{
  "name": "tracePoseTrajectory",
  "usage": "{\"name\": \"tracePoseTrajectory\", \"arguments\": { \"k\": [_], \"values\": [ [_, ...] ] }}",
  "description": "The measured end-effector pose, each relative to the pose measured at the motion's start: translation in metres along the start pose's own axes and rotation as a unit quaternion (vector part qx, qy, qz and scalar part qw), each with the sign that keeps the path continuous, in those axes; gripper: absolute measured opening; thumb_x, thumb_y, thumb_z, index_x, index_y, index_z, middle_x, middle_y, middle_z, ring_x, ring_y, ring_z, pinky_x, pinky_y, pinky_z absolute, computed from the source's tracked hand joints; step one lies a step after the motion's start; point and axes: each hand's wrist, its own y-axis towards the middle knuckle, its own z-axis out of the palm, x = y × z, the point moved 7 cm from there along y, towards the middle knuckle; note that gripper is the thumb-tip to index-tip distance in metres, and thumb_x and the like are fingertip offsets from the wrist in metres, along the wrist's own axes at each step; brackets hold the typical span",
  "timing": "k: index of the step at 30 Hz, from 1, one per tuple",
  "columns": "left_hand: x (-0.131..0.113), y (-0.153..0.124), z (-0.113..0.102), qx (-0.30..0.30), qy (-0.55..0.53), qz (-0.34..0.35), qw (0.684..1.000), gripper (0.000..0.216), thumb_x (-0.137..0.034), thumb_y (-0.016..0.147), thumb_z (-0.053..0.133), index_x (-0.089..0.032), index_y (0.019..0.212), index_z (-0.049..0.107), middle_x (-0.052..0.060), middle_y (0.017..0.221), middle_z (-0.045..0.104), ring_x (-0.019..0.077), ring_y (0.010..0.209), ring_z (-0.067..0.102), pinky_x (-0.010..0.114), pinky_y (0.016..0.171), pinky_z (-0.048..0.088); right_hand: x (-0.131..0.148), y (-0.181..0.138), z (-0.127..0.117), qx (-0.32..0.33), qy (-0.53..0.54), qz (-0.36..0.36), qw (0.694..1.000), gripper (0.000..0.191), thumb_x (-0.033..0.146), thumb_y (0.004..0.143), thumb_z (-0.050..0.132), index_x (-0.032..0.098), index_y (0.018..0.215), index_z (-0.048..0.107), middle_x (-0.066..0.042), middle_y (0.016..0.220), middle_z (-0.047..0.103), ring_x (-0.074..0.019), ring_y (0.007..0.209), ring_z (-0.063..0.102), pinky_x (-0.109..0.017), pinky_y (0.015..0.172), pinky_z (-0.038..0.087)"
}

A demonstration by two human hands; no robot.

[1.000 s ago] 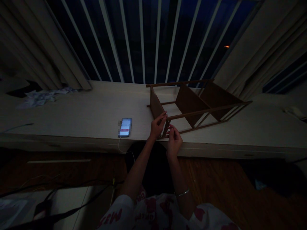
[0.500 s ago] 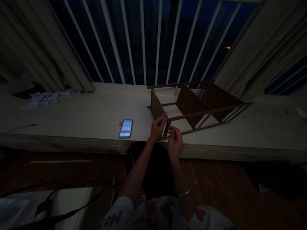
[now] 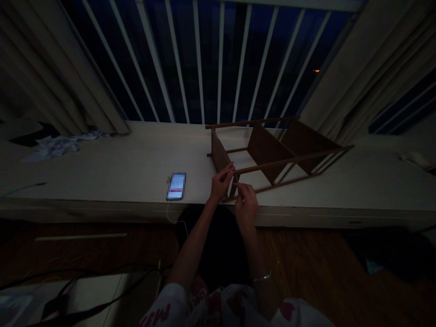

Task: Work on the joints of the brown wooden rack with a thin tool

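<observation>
A brown wooden shelf rack (image 3: 272, 152) lies on its side on a long pale ledge (image 3: 112, 165) under the window. My left hand (image 3: 221, 181) grips the near corner of the rack's end panel, fingers curled over its edge. My right hand (image 3: 245, 202) is pinched just right of that corner, at the lower rail, on something thin that I cannot make out in the dim light. A bracelet sits on my right wrist.
A lit phone (image 3: 176, 186) lies on the ledge left of my hands, its cable hanging over the edge. Crumpled papers (image 3: 56, 145) rest at the far left. Curtains flank the barred window (image 3: 218, 59). Cables (image 3: 85, 272) cross the wooden floor.
My hands stay at the rack's near corner; the right hand has shifted slightly down and left. The camera has tipped a little, so everything sits somewhat lower in view.
</observation>
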Motion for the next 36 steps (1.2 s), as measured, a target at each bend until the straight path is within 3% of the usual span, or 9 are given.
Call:
{"name": "tracePoseTrajectory", "arguments": {
  "k": [7, 14, 24, 36],
  "values": [
    [-0.005, 0.004, -0.003, 0.038, 0.071, 0.02, 0.997, 0.028, -0.034, 0.083, 0.048, -0.018, 0.101, 0.062, 0.008, 0.126, 0.054, 0.0171, 0.111, 0.055, 0.034, 0.096, 0.045, -0.001, 0.004, 0.0, -0.002, 0.07, 0.017, 0.997, 0.029, 0.017, 0.086, 0.037, 0.022, 0.101, 0.062, -0.007, 0.095, 0.06, -0.018, 0.091, 0.054, -0.033, 0.083, 0.041],
    [-0.017, 0.006, -0.007, 0.057, 0.202, 0.081, 0.974, 0.026, -0.032, 0.084, 0.047, -0.023, 0.104, 0.061, 0.003, 0.122, 0.057, 0.0158, 0.107, 0.057, 0.031, 0.092, 0.047, -0.02, 0.002, 0.011, -0.028, 0.224, 0.151, 0.962, 0.026, 0.035, 0.087, 0.043, 0.019, 0.103, 0.055, -0.004, 0.083, 0.063, -0.014, 0.071, 0.058, -0.027, 0.064, 0.045],
    [-0.001, 0.006, -0.003, 0.011, 0.142, 0.111, 0.984, 0.026, -0.027, 0.083, 0.048, -0.021, 0.106, 0.059, 0.006, 0.12, 0.058, 0.0157, 0.11, 0.056, 0.033, 0.096, 0.046, -0.027, 0.005, 0.011, -0.039, 0.251, 0.167, 0.953, 0.023, 0.038, 0.082, 0.05, 0.018, 0.091, 0.057, -0.004, 0.085, 0.062, -0.0136, 0.071, 0.057, -0.026, 0.062, 0.047],
    [0.007, 0.007, 0.0, -0.036, 0.074, 0.066, 0.994, 0.025, -0.029, 0.083, 0.048, -0.018, 0.103, 0.059, 0.009, 0.116, 0.059, 0.0174, 0.11, 0.055, 0.035, 0.093, 0.047, -0.035, 0.003, 0.022, -0.028, 0.332, 0.226, 0.915, 0.02, 0.037, 0.078, 0.059, 0.019, 0.087, 0.058, -0.004, 0.081, 0.066, -0.0131, 0.068, 0.06, -0.025, 0.059, 0.048]
  ]
}}
